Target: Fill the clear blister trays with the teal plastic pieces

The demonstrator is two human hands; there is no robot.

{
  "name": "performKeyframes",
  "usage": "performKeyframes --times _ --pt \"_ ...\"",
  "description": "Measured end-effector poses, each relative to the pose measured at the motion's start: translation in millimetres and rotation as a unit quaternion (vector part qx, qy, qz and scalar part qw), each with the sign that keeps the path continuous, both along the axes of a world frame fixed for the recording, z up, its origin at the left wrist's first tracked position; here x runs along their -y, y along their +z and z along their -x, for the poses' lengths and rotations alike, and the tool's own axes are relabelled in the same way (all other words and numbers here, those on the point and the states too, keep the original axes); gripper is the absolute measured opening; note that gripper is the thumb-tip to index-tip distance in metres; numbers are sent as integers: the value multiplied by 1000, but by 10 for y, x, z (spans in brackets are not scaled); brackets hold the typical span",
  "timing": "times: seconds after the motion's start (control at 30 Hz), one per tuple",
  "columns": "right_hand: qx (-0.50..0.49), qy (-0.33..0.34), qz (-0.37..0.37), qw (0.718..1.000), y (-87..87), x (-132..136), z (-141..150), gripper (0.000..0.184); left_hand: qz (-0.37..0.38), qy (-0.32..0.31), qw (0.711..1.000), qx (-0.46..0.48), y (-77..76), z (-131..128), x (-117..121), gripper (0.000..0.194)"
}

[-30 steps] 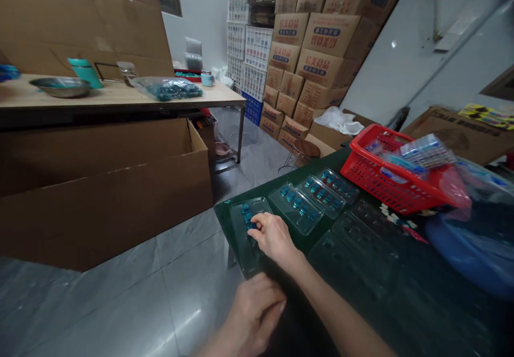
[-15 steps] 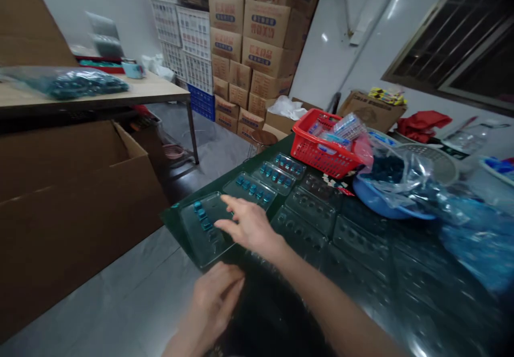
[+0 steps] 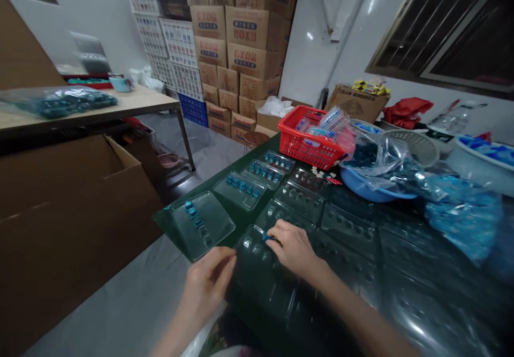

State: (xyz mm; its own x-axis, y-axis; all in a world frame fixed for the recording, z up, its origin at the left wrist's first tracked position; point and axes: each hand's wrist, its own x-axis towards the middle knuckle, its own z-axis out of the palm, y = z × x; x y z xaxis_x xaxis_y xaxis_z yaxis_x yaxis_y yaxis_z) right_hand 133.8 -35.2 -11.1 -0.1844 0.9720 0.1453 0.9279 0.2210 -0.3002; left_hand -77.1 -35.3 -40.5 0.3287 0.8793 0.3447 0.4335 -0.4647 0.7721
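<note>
My right hand (image 3: 292, 249) has its thumb and fingertips together on a small blue piece (image 3: 265, 235), just above a clear plastic tray (image 3: 251, 263) with empty hollows. Left of it lies another clear tray (image 3: 217, 215), partly filled with a short row of shiny blue pieces (image 3: 194, 213). My left hand (image 3: 209, 276) is closed in a pinch close to the near edge of that tray; whatever its fingers hold, if anything, is hidden. Farther back, a clear tray (image 3: 241, 199) carries a full row of blue pieces.
Several more clear trays lie on the dark green table (image 3: 241, 223). A red basket (image 3: 307, 148) and a blue basin (image 3: 371, 185) with plastic bags stand behind them. A large cardboard box (image 3: 76, 228) is at left, below a wooden table (image 3: 136, 97). Stacked cartons (image 3: 247, 57) stand behind.
My right hand has moved right and nearer, from beside the leftmost tray to the empty one, and its spread fingers have closed on a blue piece. The camera view has shifted slightly.
</note>
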Motion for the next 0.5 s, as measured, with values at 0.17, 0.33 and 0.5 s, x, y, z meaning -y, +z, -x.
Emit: performKeyframes --times 0.17,0.33,0.5 --pt "-17 -39 -3 999 -48 -60 152 7 -5 11 1000 -5 22 -36 18 12" --pt "-70 -40 6 997 -21 -58 164 9 29 47 997 51 47 -83 86 17" --pt "-417 13 187 889 221 61 261 9 233 5 948 218 146 -139 187 35"
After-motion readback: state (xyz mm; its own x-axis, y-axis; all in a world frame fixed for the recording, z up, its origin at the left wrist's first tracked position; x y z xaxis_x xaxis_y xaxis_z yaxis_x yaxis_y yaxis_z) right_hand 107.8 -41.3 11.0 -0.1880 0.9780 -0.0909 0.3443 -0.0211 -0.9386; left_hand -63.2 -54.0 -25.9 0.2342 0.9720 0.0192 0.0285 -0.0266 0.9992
